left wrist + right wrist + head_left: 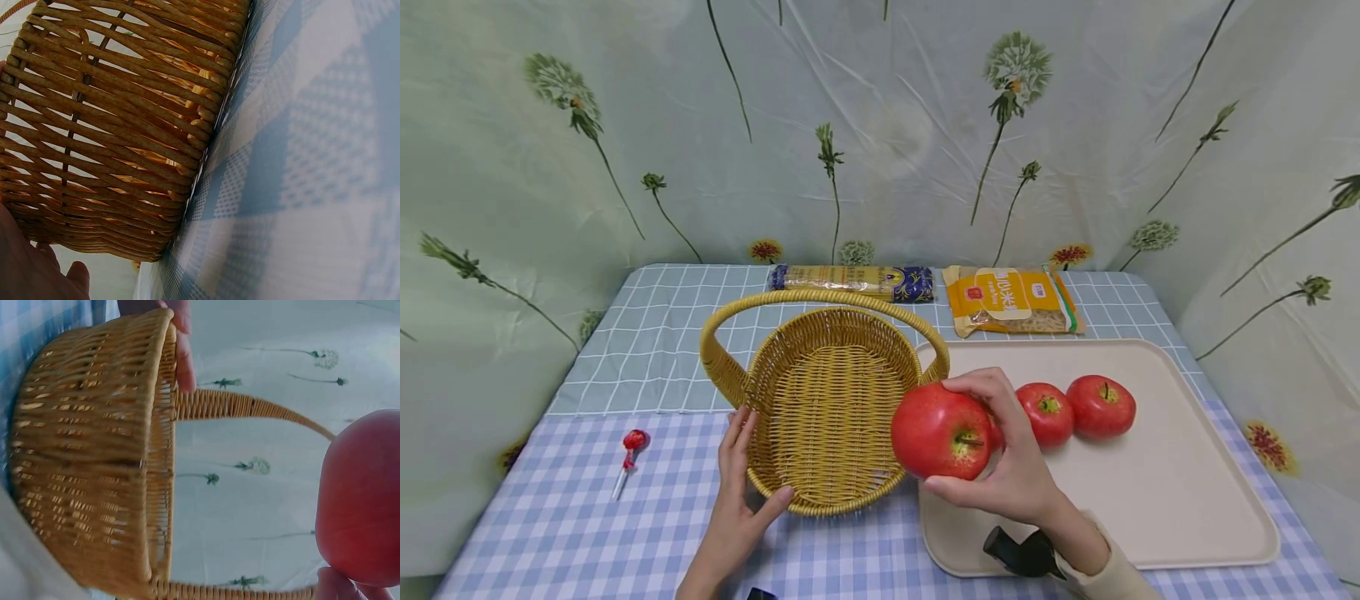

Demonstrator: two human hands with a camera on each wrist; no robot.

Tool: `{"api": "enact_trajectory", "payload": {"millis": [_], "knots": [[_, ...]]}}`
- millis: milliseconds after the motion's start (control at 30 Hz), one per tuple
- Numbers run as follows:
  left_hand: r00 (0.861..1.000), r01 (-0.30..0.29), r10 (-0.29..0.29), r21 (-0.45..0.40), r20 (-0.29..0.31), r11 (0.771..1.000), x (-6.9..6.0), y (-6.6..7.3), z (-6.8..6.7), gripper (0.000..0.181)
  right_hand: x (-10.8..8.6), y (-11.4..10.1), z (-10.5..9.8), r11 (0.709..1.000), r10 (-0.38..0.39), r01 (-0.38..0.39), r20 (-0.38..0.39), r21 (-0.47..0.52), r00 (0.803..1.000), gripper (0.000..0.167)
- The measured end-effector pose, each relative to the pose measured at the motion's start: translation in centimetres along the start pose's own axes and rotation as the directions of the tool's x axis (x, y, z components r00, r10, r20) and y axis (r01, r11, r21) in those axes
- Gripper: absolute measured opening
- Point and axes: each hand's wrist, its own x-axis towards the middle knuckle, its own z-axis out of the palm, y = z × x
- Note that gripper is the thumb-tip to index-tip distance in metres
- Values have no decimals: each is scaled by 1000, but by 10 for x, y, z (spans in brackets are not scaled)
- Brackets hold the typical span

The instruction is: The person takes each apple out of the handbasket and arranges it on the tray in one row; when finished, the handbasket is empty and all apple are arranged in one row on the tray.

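My right hand [1011, 462] grips a red apple [936, 433] between thumb and fingers, raised beside the right rim of a woven wicker basket [831, 417]. The same apple [365, 500] fills the right side of the right wrist view, with fingertips under it. My left hand [737, 492] rests spread against the basket's near left rim, the thumb on the front edge. In the left wrist view, that hand [31, 269] touches the basket's woven side [112, 125]. Nothing lies inside the basket. Two red apples [1045, 414] [1101, 406] sit on a beige tray [1150, 500]; another red piece shows behind the held apple.
The basket's tall arched handle [827, 296] stands above its bowl. Behind lie a long blue-and-yellow packet [853, 283] and an orange food bag [1011, 300]. A red lollipop [631, 454] lies left on the checked cloth [572, 517]. The tray's left edge reaches the basket.
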Motion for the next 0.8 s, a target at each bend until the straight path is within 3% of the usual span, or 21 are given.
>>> {"api": "enact_trajectory", "payload": {"millis": [233, 500, 633, 800], "knots": [[1000, 10, -10, 1, -1, 1000, 0, 1, 0, 96, -9, 4, -16, 1000, -23, 24, -107, 4, 994, 80], [1000, 8, -8, 3, -1, 1000, 0, 2, 0, 96, -18, 9, -38, 999, 4, -13, -252, -34, 968, 84], [1000, 9, -9, 9, -1, 1000, 0, 2, 0, 96, -22, 14, -50, 1000, 15, -15, -336, 2, 942, 84], [1000, 4, -4, 10, -3, 1000, 0, 2, 0, 96, -25, 19, -67, 997, 67, -73, -456, 5, 887, 83]]}}
